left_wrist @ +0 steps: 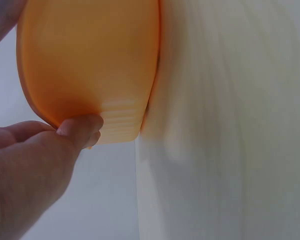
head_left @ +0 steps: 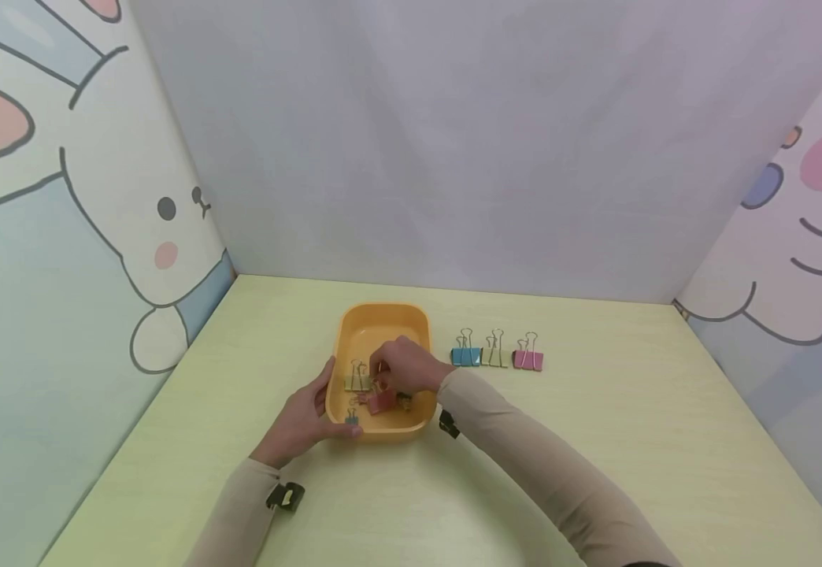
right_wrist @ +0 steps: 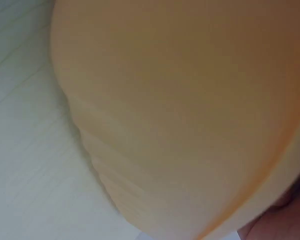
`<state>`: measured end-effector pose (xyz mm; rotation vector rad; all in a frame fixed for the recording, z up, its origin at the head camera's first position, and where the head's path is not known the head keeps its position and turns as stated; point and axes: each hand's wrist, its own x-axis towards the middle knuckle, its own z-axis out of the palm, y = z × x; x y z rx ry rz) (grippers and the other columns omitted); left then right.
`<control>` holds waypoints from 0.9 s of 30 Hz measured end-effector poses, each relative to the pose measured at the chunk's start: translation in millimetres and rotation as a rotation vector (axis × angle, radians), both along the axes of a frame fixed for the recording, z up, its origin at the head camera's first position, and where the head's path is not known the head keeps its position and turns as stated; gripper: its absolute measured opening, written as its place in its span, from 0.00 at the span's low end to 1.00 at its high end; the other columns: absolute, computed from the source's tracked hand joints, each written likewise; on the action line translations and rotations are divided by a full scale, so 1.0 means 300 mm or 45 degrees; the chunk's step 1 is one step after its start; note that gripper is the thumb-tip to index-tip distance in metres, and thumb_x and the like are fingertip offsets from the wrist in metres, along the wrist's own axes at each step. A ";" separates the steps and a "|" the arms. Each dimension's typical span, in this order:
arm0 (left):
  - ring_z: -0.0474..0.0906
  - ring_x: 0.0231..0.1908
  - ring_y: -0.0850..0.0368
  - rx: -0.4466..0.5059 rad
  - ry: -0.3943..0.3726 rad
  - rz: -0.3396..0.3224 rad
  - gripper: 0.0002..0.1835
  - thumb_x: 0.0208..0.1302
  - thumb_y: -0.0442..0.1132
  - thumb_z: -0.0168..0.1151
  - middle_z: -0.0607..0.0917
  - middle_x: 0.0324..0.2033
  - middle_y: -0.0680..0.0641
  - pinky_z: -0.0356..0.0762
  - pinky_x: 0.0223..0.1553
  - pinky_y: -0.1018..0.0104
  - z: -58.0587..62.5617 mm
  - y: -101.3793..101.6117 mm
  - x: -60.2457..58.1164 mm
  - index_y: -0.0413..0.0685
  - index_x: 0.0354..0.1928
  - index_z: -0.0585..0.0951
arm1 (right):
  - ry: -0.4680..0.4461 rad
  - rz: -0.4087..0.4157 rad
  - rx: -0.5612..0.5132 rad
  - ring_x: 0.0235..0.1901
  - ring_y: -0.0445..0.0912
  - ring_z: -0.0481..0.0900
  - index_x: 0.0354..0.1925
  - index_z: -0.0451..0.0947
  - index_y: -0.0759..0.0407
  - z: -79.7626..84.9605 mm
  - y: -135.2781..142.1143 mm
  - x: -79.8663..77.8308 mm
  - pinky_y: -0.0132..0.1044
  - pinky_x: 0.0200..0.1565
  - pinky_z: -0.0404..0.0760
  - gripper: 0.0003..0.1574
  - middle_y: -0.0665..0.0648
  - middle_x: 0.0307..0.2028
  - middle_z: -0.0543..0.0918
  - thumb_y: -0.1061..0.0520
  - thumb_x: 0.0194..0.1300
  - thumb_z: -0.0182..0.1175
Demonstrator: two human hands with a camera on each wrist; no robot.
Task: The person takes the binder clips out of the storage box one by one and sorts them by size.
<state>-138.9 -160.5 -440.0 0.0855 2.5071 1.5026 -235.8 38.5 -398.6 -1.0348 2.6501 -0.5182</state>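
An orange plastic tray (head_left: pixel 385 313) holds several binder clips. My left hand (head_left: pixel 298 420) grips its near left side, thumb over the rim and fingers along the outer wall; the left wrist view shows this hand (left_wrist: pixel 40 155) at the tray wall (left_wrist: pixel 90 55). My right hand (head_left: pixel 409 365) reaches into the tray with bent fingers. Its fingertips are right at the handles of a pink binder clip (head_left: pixel 381 402); I cannot tell whether they pinch it. Near them are a pale yellow binder clip (head_left: pixel 357 384) and a small blue one (head_left: pixel 351 420). The tray wall (right_wrist: pixel 165 125) fills most of the right wrist view.
Right of the tray, a blue binder clip (head_left: pixel 466 357), a pale yellow binder clip (head_left: pixel 496 358) and a pink binder clip (head_left: pixel 528 360) stand in a row, handles up. The pale wooden table (head_left: pixel 638 409) meets a grey back wall and cartoon-printed side panels.
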 end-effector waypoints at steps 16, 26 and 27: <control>0.58 0.77 0.47 0.013 -0.008 -0.006 0.69 0.47 0.49 0.81 0.53 0.80 0.45 0.64 0.75 0.52 0.005 -0.006 0.005 0.49 0.81 0.42 | -0.022 0.004 -0.309 0.31 0.39 0.83 0.38 0.86 0.59 0.087 0.070 0.002 0.28 0.34 0.82 0.09 0.52 0.32 0.89 0.64 0.69 0.59; 0.58 0.77 0.47 0.036 0.014 -0.021 0.69 0.48 0.48 0.81 0.53 0.80 0.44 0.62 0.75 0.53 0.007 -0.004 0.006 0.48 0.81 0.41 | 0.014 -0.144 -0.493 0.32 0.40 0.83 0.39 0.86 0.59 0.086 0.226 -0.014 0.29 0.37 0.85 0.08 0.53 0.33 0.88 0.63 0.69 0.58; 0.58 0.77 0.47 0.039 0.021 -0.021 0.69 0.47 0.47 0.81 0.54 0.80 0.44 0.62 0.75 0.52 0.007 -0.004 0.006 0.47 0.81 0.41 | 0.007 -0.168 -0.496 0.31 0.41 0.83 0.39 0.86 0.59 0.083 0.244 -0.016 0.29 0.36 0.86 0.08 0.53 0.33 0.88 0.63 0.69 0.59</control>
